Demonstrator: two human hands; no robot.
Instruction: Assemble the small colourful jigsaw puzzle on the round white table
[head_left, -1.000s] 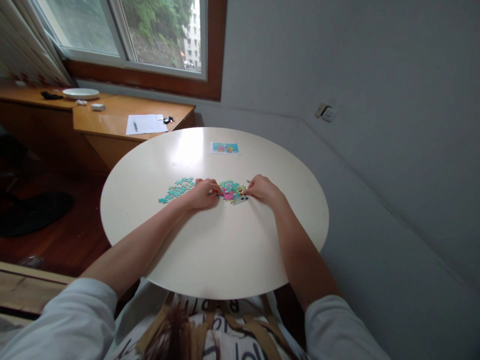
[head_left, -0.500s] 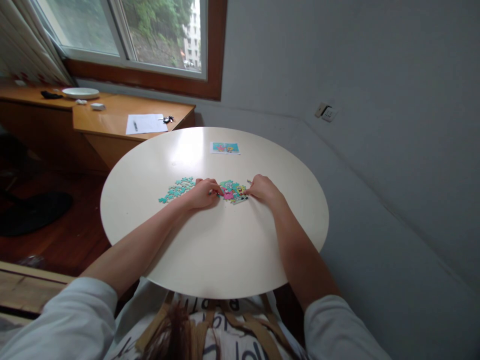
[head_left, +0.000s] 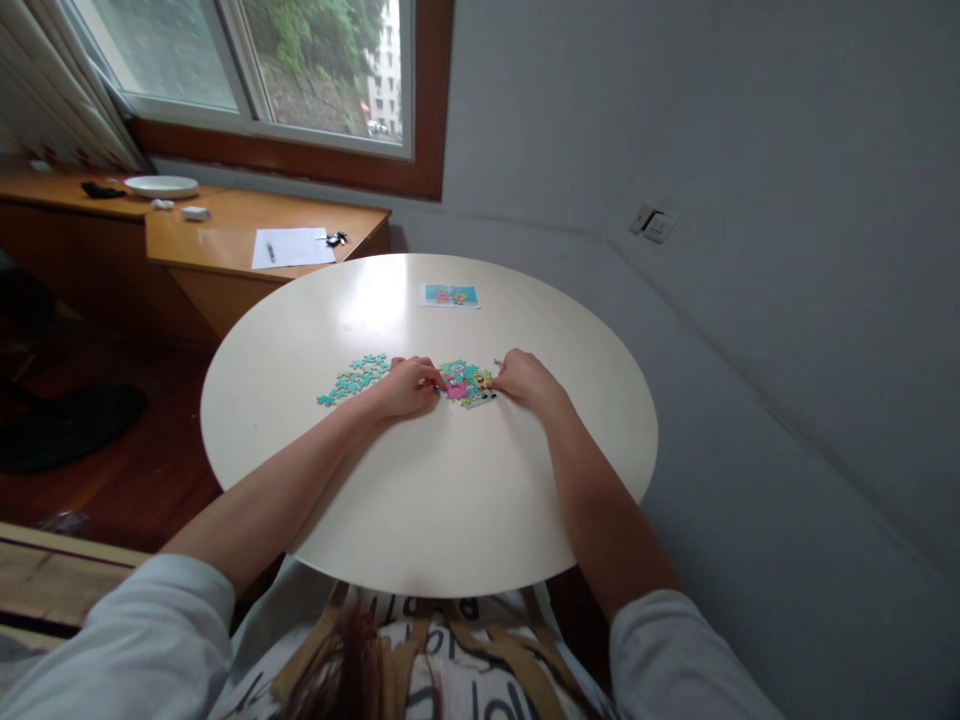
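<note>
A joined patch of jigsaw puzzle, with pink, yellow and teal cartoon figures, lies on the round white table. My left hand is at its left edge, fingers curled and pressed to the pieces there. From the other side, my right hand pinches the puzzle's right edge between thumb and fingers. Whether either hand grips a separate piece is too small to tell. Loose teal puzzle pieces are spread left of my left hand, which covers some of them. One small loose piece lies beside my right fingertips.
Farther back on the table lies a reference picture card with matching cartoon figures. Behind on the left, a wooden desk carries a sheet of paper, a pen, keys and a white plate. A grey wall bounds the right side.
</note>
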